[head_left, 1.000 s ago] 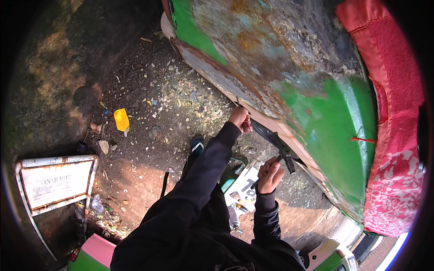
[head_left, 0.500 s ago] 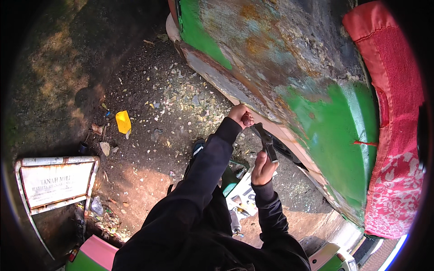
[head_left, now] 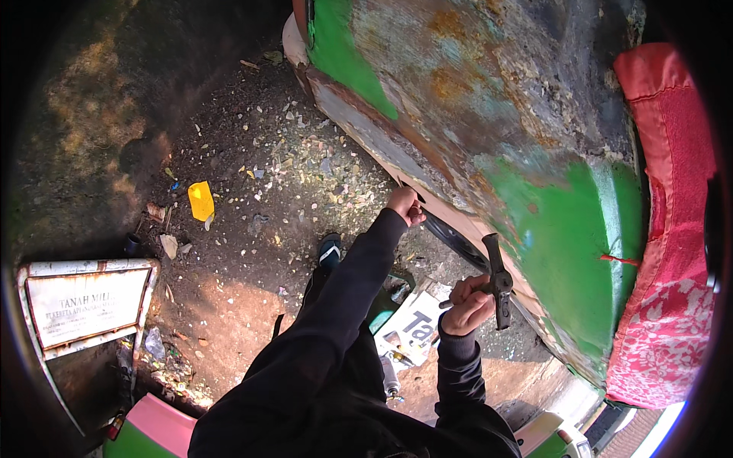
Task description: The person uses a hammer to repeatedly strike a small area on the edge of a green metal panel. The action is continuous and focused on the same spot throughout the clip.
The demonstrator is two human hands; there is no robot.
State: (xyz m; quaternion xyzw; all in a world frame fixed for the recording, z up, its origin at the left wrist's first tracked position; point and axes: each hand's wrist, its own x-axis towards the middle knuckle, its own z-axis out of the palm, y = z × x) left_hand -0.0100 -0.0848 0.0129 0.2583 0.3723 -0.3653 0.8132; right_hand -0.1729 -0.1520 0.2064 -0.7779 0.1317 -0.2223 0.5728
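Note:
My left hand is closed in a fist against the pale lower edge of a worn green vehicle body. Small dark tips poke out beside its fingers, but the thing they belong to is mostly hidden. To the right, my right hand is wrapped round the handle of a hammer. Its dark metal head stands upright just beyond the fingers, apart from my left hand and in front of the body's lower edge. Rust, bare metal and scraped paint mark the panel above.
A red patterned cloth drapes over the panel's right side. Printed paper and a spray can lie below my arms. At left are a rusty-framed white sign and a yellow scrap. Paint chips litter the ground.
The hammer has moved right, away from my left hand, and its head has turned upright. My left hand stays at the lower edge, its fist turned slightly. The view has shifted a little.

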